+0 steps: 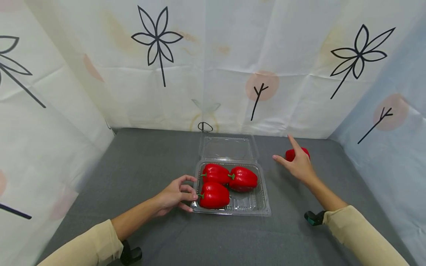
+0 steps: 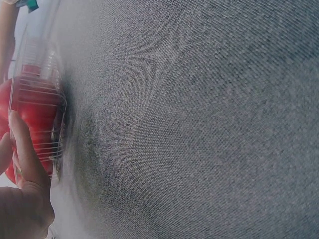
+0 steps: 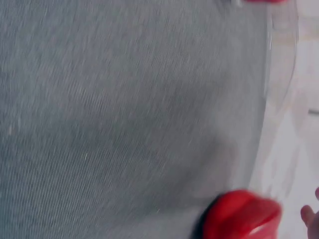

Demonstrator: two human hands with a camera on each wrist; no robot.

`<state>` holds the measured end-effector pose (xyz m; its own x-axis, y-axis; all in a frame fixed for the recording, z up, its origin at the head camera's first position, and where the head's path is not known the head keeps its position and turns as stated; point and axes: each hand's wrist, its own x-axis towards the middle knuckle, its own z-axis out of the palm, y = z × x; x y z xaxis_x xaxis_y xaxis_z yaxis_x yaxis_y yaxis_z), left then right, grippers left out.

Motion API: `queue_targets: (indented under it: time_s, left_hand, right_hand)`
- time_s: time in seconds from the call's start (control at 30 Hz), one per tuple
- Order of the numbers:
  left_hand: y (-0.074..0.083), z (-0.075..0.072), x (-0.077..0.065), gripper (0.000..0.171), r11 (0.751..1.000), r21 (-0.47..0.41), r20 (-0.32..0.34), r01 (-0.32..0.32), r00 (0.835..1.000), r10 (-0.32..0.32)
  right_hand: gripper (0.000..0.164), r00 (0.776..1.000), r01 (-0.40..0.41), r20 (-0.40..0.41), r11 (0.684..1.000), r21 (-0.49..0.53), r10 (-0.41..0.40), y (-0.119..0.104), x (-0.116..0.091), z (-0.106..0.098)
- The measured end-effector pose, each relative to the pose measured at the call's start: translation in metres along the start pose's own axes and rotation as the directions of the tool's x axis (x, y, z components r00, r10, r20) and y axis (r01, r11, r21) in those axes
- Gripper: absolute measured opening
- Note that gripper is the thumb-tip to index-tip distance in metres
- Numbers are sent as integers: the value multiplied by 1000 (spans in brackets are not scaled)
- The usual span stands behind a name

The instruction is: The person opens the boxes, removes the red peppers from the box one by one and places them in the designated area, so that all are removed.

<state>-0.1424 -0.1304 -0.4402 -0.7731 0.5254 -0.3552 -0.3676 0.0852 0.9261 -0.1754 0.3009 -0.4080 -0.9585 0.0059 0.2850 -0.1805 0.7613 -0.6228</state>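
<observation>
A clear plastic clamshell container (image 1: 247,204) lies with its lid opened back, holding three red bell peppers with green stems: one at back left (image 1: 215,173), one at right (image 1: 244,179), one at front left (image 1: 214,195). My left hand (image 1: 173,195) pinches the container's left rim, a finger and thumb on either side of it in the left wrist view. Another red bell pepper (image 1: 290,155) sits on the cloth to the right, partly hidden behind my right hand (image 1: 299,164). That hand is spread above it, thumb and index finger apart, holding nothing.
Dark grey cloth (image 1: 159,155) covers the table. The raised transparent lid (image 1: 229,147) lies back toward the rear. Pale printed curtains (image 1: 226,44) enclose the back and both sides.
</observation>
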Motion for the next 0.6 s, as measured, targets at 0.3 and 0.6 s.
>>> queue_targets:
  time_s: [0.3, 0.6]
  left_hand:
    - [0, 0, 1, 61, 1000, -3, -1, 1, 1000, -1]
    - [1, 0, 0, 62, 1000, 0, -5, 5, 1000, -5]
  right_hand:
    - [96, 962, 205, 166, 974, 91, -218, -28, -3, 16]
    - [94, 838, 316, 396, 925, 210, -376, -54, -15, 31]
